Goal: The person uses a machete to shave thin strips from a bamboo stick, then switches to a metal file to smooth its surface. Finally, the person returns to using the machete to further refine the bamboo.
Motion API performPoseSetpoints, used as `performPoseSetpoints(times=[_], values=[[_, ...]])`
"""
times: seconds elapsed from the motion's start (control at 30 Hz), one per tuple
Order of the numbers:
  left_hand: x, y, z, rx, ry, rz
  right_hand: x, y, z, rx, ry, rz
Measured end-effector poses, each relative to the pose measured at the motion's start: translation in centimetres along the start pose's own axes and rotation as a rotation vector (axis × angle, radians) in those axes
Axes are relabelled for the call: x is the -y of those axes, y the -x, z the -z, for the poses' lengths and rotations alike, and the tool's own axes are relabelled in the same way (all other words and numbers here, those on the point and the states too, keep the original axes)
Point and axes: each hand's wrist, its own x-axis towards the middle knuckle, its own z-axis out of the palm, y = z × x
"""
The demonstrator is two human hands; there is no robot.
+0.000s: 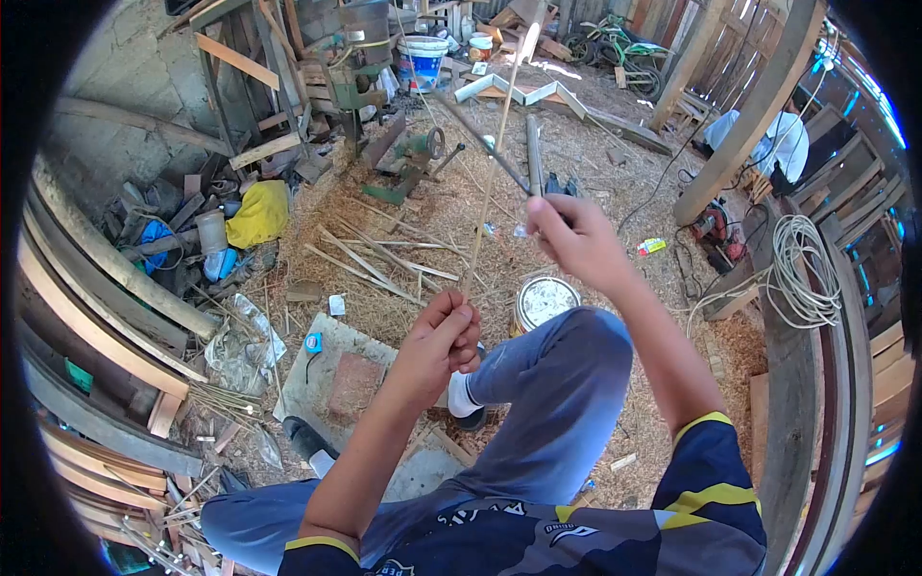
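Observation:
My left hand (444,338) is closed in a pinch round the lower end of a long, thin wooden strip (494,165), which rises up and away from me. Higher and to the right, my right hand (574,240) grips a long, narrow dark tool (477,136); its exact kind I cannot tell. That tool slants up to the left and crosses the strip in this view. Past my hands, several loose strips (370,264) lie on the shaving-covered ground. A can with a pale lid (547,303) stands just beyond my raised knee.
A stone slab (322,360) by my feet bears a reddish brick (356,384) and a blue tape measure (313,342). Ahead is a green metal vise-like device (413,158). A wooden post (749,115) and coiled cable (805,272) stand right; stacked timber (106,307) lines the left.

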Motion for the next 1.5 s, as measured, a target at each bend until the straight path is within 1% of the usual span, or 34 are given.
performPoseSetpoints(times=[0.1,0.2,0.23,0.3,0.33,0.37,0.4,0.47,0.5,0.57,0.67,0.7,0.77,0.8,0.87,0.93,1.07,1.13,1.17,1.27,1.37,1.47,1.5], values=[[0.6,-1.0,0.9,0.005,0.044,0.078,-0.8,1.6,2.3,0.023,0.532,0.215],[0.9,-2.0,1.4,0.059,0.033,0.094,-4.0,3.2,1.8,0.049,0.567,0.301],[1.0,-2.3,1.8,0.064,0.010,0.102,-4.7,3.4,1.6,0.095,0.599,0.259],[1.2,-2.8,2.5,0.074,-0.036,0.114,-6.2,3.4,1.1,0.127,0.512,0.272],[1.2,-2.9,2.5,0.016,-0.064,0.132,-6.8,3.3,0.8,0.141,0.468,0.280],[1.3,-3.0,2.4,-0.042,-0.094,0.148,-7.0,3.1,0.7,0.204,0.467,0.240],[1.3,-3.1,2.6,-0.099,-0.125,0.162,-7.5,2.8,0.4,0.238,0.458,0.263],[1.3,-3.4,3.5,-0.107,-0.168,0.191,-8.2,2.0,-0.3,0.306,0.443,0.314],[1.1,-3.5,3.8,-0.111,-0.188,0.203,-8.3,1.7,-0.5,0.356,0.450,0.298],[0.4,-3.5,4.0,-0.135,-0.218,0.175,-8.0,1.0,-1.1,0.457,0.467,0.268],[0.4,-3.5,4.9,-0.179,-0.259,0.130,-7.7,0.1,-2.2,0.509,0.482,0.278],[0.5,-3.6,5.1,-0.195,-0.271,0.114,-7.4,-0.2,-2.5,0.510,0.528,0.274],[0.1,-3.7,5.3,-0.132,-0.304,0.137,-6.7,-0.5,-3.3,0.513,0.619,0.264],[-0.2,-3.7,5.4,-0.101,-0.320,0.149,-6.7,-0.6,-3.6,0.489,0.615,0.284],[0.1,-3.1,5.7,-0.119,-0.364,0.149,-6.9,-0.6,-4.5,0.441,0.603,0.322],[0.5,-2.5,6.5,-0.118,-0.405,0.121,-6.9,-0.7,-5.0,0.440,0.608,0.331],[1.1,-0.5,6.8,-0.212,-0.362,0.061,-6.5,-0.9,-5.6,0.423,0.647,0.360],[1.0,-0.6,7.2,-0.204,-0.351,0.047,-6.5,-1.3,-6.1,0.443,0.631,0.385],[0.9,-0.7,7.3,-0.198,-0.345,0.038,-6.6,-1.5,-6.2,0.452,0.626,0.398],[-0.5,-1.5,7.6,-0.087,-0.476,0.024,-6.9,-1.8,-6.9,0.445,0.585,0.473],[-0.3,-0.3,6.6,-0.230,-0.473,0.025,-6.2,-1.4,-7.0,0.405,0.626,0.463],[0.7,0.7,7.6,-0.224,-0.376,0.052,-5.8,-1.3,-6.9,0.396,0.665,0.472],[0.9,0.9,8.0,-0.193,-0.327,0.063,-5.8,-1.3,-6.9,0.388,0.671,0.474]])
